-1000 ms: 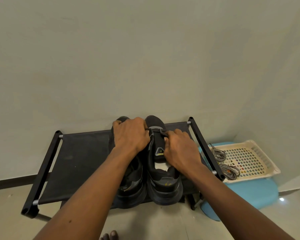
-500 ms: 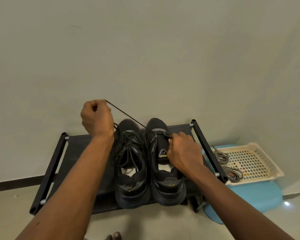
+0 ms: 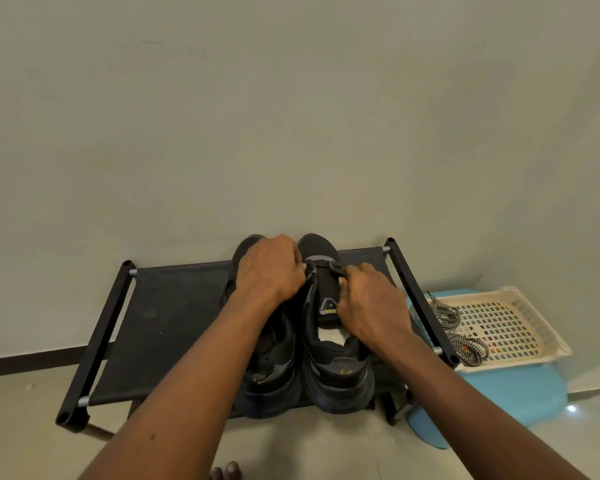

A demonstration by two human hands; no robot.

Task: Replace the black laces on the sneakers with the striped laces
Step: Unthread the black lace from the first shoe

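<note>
A corner of a home.
Low black fabric-and-tube shoe rack (image 3: pixel 174 317) against a plain pale wall (image 3: pixel 291 116), glossy tiled floor (image 3: pixel 21 427).

The sneakers (image 3: pixel 336 368) and rack (image 3: pixel 174 306) are black, the striped laces (image 3: pixel 445 315) black-and-white, the basket (image 3: pixel 520 306) seemingly cream.

Your low black table (image 3: pixel 174 323) carries the two sneakers (image 3: pixel 340 372) side by side, toes pointing away from you.
</note>
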